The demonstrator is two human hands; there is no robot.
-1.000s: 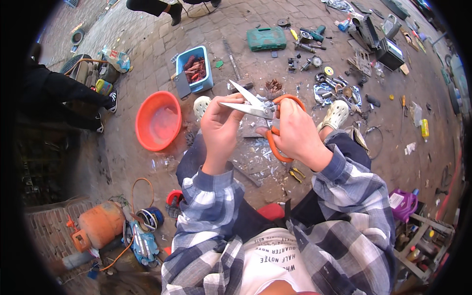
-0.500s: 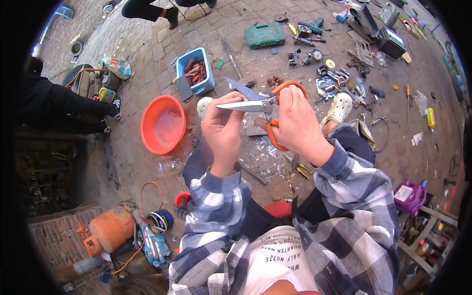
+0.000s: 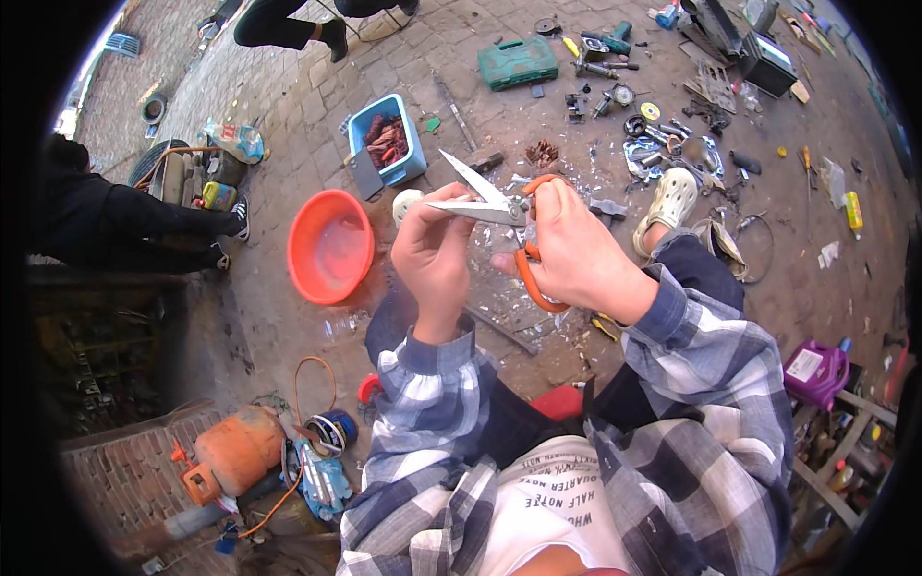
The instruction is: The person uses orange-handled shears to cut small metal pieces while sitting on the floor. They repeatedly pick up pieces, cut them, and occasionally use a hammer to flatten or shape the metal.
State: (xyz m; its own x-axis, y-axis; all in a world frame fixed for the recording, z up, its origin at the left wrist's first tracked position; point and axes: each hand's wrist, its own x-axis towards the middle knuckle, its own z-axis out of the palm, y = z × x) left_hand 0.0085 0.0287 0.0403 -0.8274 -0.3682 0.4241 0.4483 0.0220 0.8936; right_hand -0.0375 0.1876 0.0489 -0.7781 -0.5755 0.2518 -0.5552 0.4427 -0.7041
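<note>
A pair of scissors (image 3: pixel 492 209) with orange handles and bare metal blades is held up before me, the blades spread apart and pointing left. My right hand (image 3: pixel 588 245) is closed around the orange handles. The fingertips and thumb of my left hand (image 3: pixel 430 254) pinch the lower blade near its tip; whether something small is also between them is hidden. Below the hands, a hammer (image 3: pixel 480 161), a metal bar (image 3: pixel 501 329) and yellow-handled pliers (image 3: pixel 605 327) lie on the littered ground.
An orange-red basin (image 3: pixel 331 247) and a blue bin of reddish-brown pieces (image 3: pixel 387 141) stand at left. Far right lie a green case (image 3: pixel 518 63) and metal parts (image 3: pixel 672 154). An orange gas cylinder (image 3: pixel 238 451) lies near left. Another person's leg (image 3: pixel 173 213) reaches in at left.
The scissors have turned slightly, and their upper blade now shines brightly. Both hands keep their hold. My view has shifted slightly, so most ground objects sit a little farther right.
</note>
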